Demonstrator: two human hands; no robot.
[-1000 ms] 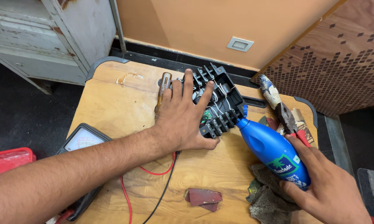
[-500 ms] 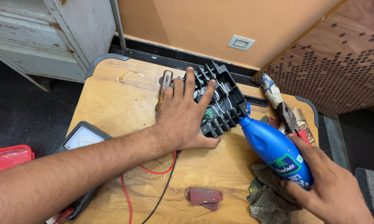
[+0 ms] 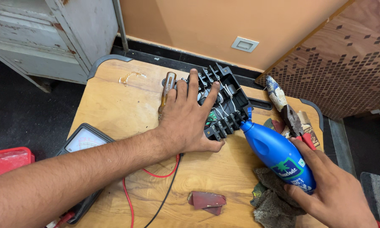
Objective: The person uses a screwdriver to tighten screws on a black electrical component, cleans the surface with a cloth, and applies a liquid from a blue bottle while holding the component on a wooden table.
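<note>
Blue bottle (image 3: pixel 278 156) lies tilted in the near right, clamped in the right hand (image 3: pixel 333 194), its nozzle touching the black casing (image 3: pixel 223 103). Farther in, the left hand (image 3: pixel 190 120) presses flat, fingers spread, on that casing mid-worktop (image 3: pixel 114 105). A screwdriver (image 3: pixel 167 93) lies just left.

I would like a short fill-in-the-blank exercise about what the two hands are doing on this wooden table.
1. The right hand holds a plastic bottle whose colour is ____.
2. The left hand lies flat on a ____ finned part.
3. The bottle's nozzle points toward the finned part, and the screwdriver lies on the table to the ____ of the left hand.
4. The red and black wires run under the ____ forearm.

Missing words: blue; black; left; left
</note>
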